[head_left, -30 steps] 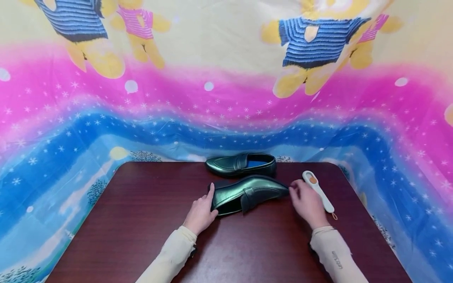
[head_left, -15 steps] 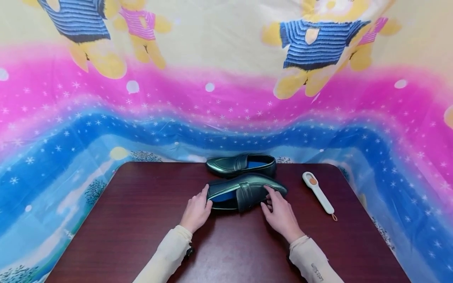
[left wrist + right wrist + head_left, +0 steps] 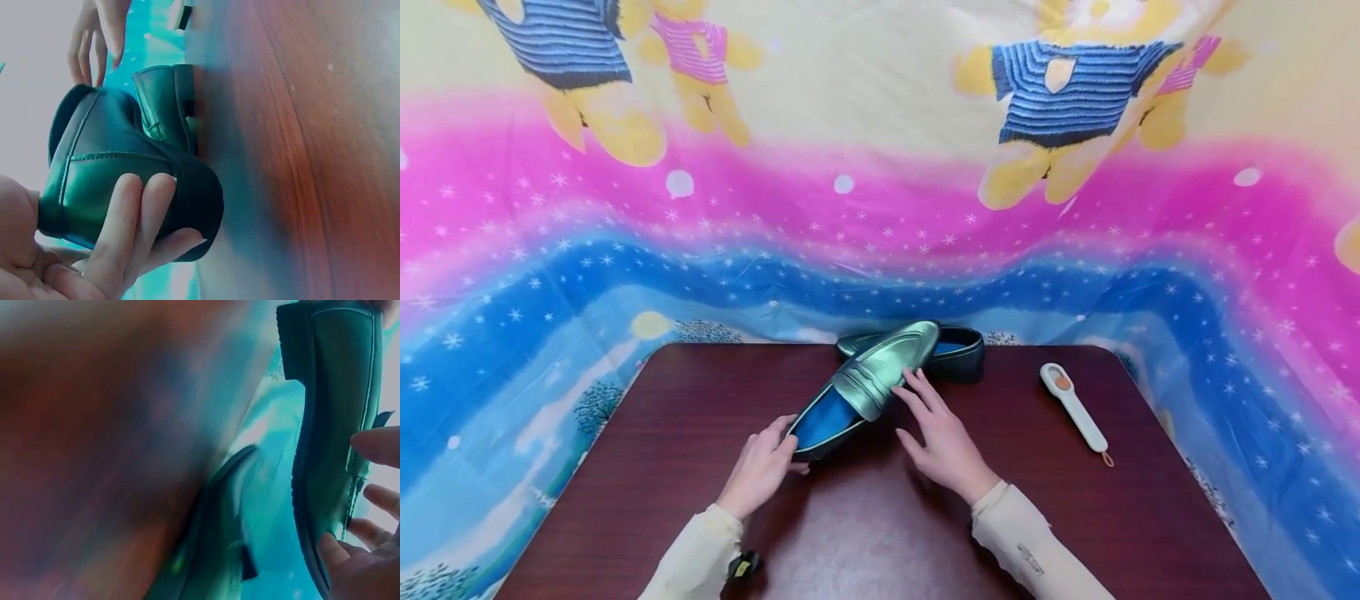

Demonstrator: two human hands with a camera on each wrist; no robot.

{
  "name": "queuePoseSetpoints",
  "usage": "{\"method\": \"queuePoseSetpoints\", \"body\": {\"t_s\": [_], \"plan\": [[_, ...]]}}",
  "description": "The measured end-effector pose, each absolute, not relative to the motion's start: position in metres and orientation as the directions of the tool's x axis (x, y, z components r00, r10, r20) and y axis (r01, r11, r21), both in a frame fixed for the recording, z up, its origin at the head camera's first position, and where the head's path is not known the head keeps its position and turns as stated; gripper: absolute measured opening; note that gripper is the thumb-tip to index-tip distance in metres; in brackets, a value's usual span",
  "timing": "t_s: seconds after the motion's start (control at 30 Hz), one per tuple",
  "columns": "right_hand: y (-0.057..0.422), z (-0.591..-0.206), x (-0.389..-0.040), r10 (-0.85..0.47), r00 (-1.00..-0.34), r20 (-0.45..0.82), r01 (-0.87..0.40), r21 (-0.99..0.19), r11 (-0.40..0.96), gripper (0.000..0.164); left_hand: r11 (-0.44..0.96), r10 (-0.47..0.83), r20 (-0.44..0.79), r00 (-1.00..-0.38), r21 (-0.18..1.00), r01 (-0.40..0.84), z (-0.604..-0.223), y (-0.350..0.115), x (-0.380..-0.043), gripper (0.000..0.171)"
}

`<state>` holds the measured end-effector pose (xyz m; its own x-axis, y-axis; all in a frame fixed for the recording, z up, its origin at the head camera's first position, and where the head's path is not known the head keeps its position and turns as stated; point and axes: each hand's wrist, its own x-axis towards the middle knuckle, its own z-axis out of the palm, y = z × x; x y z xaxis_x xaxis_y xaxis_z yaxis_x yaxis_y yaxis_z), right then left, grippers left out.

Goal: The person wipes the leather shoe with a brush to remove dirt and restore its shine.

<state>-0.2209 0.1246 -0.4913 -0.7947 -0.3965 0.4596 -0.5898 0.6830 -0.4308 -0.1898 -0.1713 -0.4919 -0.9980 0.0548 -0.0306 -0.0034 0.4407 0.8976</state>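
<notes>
A dark green leather loafer (image 3: 880, 375) with a blue insole is raised off the table, its toe pointing up and away to the right. My left hand (image 3: 760, 467) grips it by the heel; in the left wrist view several fingers (image 3: 128, 206) lie along the heel's outer side. Beside the front part, my right hand (image 3: 947, 442) has its fingers spread and loosely bent. Fingertips (image 3: 334, 547) appear to touch the shoe's side in the right wrist view. The matching loafer (image 3: 958, 362) sits behind at the table's back edge, partly hidden by the raised one.
A white handheld tool (image 3: 1078, 412) with an orange-brown button and a cord loop lies on the right of the dark red table (image 3: 685, 467). A printed cloth (image 3: 865, 225) hangs behind and around the table.
The front loafer has rolled upright, been lifted, and swung so its toe points away. My left hand moved nearer with the heel. From the toe, my right hand shifted left to the side.
</notes>
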Motion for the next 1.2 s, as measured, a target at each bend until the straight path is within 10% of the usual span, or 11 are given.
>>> {"method": "queuePoseSetpoints", "body": {"t_s": [0.7,1.2], "plan": [[-0.037,-0.514,-0.251,-0.547,-0.815,0.19,-0.543,-0.581,0.607,0.082,0.363,-0.108,-0.3,-0.948,0.876,-0.318,-0.491,-0.285,-0.176,0.047],[-0.104,-0.512,-0.253,-0.726,-0.688,0.023,-0.575,-0.628,0.525,0.084,0.408,-0.169,-0.353,-0.92,0.825,-0.391,-0.491,-0.339,-0.174,0.067]]}}
